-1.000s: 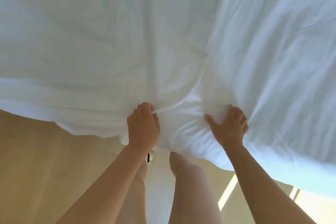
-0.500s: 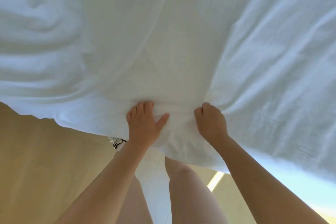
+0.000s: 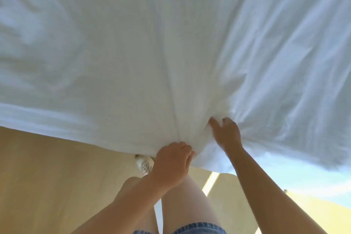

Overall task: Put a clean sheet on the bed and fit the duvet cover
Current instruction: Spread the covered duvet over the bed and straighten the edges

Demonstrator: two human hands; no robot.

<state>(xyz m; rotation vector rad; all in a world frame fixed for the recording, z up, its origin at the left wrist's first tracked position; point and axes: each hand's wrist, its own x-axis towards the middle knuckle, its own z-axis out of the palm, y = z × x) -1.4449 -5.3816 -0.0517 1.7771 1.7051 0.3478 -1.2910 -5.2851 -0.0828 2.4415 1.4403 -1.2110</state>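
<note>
A large white sheet (image 3: pixel 152 43) fills the upper two thirds of the head view, stretched and creased, its near edge hanging over the wooden floor. My left hand (image 3: pixel 171 163) grips the sheet's near edge in a fist, fingers curled into the cloth. A little higher and to the right, my right hand (image 3: pixel 226 133) pinches a bunch of the same fabric, and folds radiate from both grips. The bed under the cloth is hidden.
Light wooden floor (image 3: pixel 47 176) lies below the sheet's edge. My bare legs (image 3: pixel 182 201) and a white shoe (image 3: pixel 144 164) stand right under my hands. A bright strip of sunlight (image 3: pixel 209 182) crosses the floor on the right.
My left hand has dropped lower and closed its fingers on the sheet's edge. My right hand has stayed on the cloth and now bunches it up higher, and the sheet looks pulled tighter.
</note>
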